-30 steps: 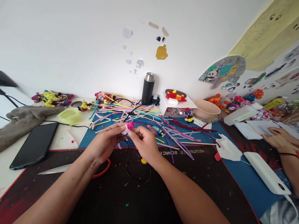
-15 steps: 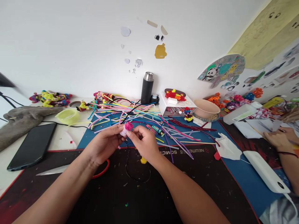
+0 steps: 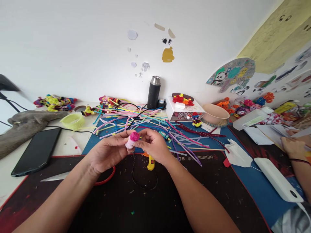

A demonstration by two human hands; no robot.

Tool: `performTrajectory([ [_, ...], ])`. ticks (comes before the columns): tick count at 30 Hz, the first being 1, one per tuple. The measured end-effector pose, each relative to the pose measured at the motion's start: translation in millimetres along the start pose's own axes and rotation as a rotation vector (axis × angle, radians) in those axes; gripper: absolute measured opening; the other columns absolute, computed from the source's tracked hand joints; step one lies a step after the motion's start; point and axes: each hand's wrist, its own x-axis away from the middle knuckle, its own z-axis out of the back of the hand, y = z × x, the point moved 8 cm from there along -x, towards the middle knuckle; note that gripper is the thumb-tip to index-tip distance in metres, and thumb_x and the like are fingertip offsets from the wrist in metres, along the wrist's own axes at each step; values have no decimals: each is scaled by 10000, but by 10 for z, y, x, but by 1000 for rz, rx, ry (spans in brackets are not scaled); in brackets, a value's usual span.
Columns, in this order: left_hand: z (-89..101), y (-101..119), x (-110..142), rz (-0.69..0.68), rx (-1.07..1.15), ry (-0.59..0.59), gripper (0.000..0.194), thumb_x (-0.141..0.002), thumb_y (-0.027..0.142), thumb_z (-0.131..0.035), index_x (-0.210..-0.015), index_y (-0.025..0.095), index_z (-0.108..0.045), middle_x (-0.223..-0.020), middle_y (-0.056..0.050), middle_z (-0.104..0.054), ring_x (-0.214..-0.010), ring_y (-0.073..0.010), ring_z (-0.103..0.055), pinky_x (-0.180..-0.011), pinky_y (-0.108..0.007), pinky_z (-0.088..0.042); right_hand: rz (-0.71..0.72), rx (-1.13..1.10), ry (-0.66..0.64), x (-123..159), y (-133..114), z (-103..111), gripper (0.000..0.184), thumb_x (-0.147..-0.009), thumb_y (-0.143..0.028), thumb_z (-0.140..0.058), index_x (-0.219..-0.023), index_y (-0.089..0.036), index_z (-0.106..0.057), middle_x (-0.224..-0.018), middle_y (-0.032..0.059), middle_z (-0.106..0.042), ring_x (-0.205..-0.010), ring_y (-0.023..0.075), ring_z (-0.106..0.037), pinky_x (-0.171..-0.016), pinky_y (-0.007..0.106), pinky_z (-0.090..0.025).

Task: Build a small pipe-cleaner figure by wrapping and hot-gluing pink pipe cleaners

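My left hand [image 3: 109, 152] and my right hand [image 3: 153, 145] meet above the near edge of a heap of coloured pipe cleaners [image 3: 150, 124]. Between their fingertips sits a small pink coiled pipe-cleaner piece [image 3: 132, 139], magenta on top and pale pink below. Both hands pinch it, the left from below and the right from the side. A yellow tool [image 3: 150, 163] lies on the black desk mat [image 3: 145, 204] just under my right wrist. A thin black wire loop [image 3: 143, 181] and a red ring [image 3: 108, 176] also rest on the mat.
A dark phone [image 3: 36, 150] and a grey cloth [image 3: 21, 126] lie at the left. A black flask [image 3: 154, 92], a white box [image 3: 182, 110] and a beige bowl [image 3: 215, 113] stand at the back. Another person's hand [image 3: 293, 147] works at the right, near a white power bank [image 3: 277, 183].
The pink piece has tilted, so its pale lower part shows more. My right hand has shifted up, uncovering more of the yellow tool. The other person's hand moved slightly right.
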Motion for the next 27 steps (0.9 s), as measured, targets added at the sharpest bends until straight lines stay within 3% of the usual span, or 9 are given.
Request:
performTrajectory([
  [6,-79,-17,38,3,25,-29,385,-762,67,-882,-1138,132,-827,-1037,-91,-834,-886,-221,-765,-838,-316,-637,-64,-200,-140,27,35,-108,467,-757,-494,-953,-1039,-208,-713,-685,-69,-638,-440,64,-460,-408,203,-328],
  [10,-159,-47,59,29,17,-48,413,-733,110,-915,-1136,159,-834,-1017,-84,-844,-901,-243,-776,-885,-345,-617,-91,-253,-159,58,-16,-149,482,-725,-496,-971,-1011,-192,-731,-669,-61,-635,-467,67,-472,-400,192,-342],
  [18,-115,-106,54,37,-10,-4,437,-701,172,-935,-1126,198,-838,-1034,-67,-836,-885,-246,-758,-898,-372,-580,-117,-316,-185,112,-118,-203,449,-712,-503,-970,-917,-180,-733,-674,-46,-663,-437,56,-459,-375,191,-317],
  [27,-187,-164,76,66,-70,-149,502,-697,226,-960,-1180,221,-824,-1035,-71,-837,-904,-272,-778,-875,-370,-550,-163,-345,-260,171,-79,-205,488,-712,-508,-978,-971,-168,-740,-609,-52,-665,-383,70,-481,-357,189,-337],
])
